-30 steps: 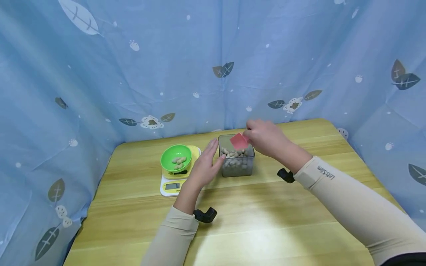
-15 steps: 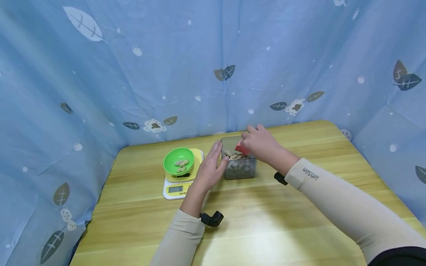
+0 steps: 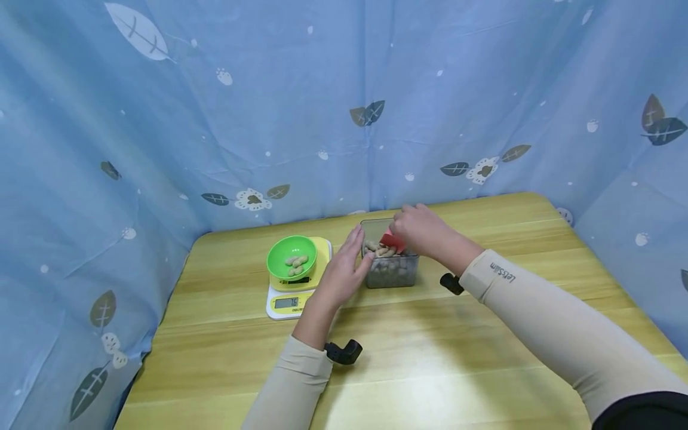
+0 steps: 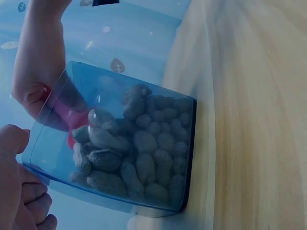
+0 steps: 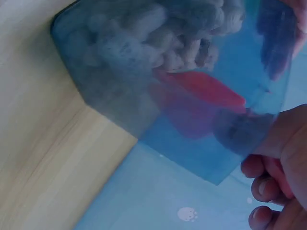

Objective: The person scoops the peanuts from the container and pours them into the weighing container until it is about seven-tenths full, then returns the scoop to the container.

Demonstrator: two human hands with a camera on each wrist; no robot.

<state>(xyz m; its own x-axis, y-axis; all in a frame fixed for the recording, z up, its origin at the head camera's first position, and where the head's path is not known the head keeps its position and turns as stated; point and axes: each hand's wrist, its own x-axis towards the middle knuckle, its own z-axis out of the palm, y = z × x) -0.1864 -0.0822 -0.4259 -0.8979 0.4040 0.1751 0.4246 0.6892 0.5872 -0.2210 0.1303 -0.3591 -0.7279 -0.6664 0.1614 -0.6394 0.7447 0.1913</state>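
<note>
A clear grey plastic container (image 3: 391, 278) holds a heap of peanuts (image 4: 144, 143) in their shells. My right hand (image 3: 421, 232) pinches the handle of a red scoop (image 3: 394, 241), reaching over the container's rim from the right. The scoop's head lies inside, low against the peanuts; through the wall in the right wrist view, the red scoop head (image 5: 201, 96) meets the heap. My left hand (image 3: 342, 272) rests along the container's left side with fingers straight and thumb by the front rim. In the left wrist view that left thumb (image 4: 13, 140) sits right at the rim.
Left of the container stands a yellow-and-white kitchen scale (image 3: 275, 306) reading 7.6. A green bowl (image 3: 278, 258) on it holds several peanuts (image 3: 297, 263). The wooden table (image 3: 226, 358) backs onto a blue patterned curtain (image 3: 301, 107).
My right hand has lowered the scoop from above the peanuts down into the heap and tipped it. My left hand stays at the container's side. The scale reading is unchanged.
</note>
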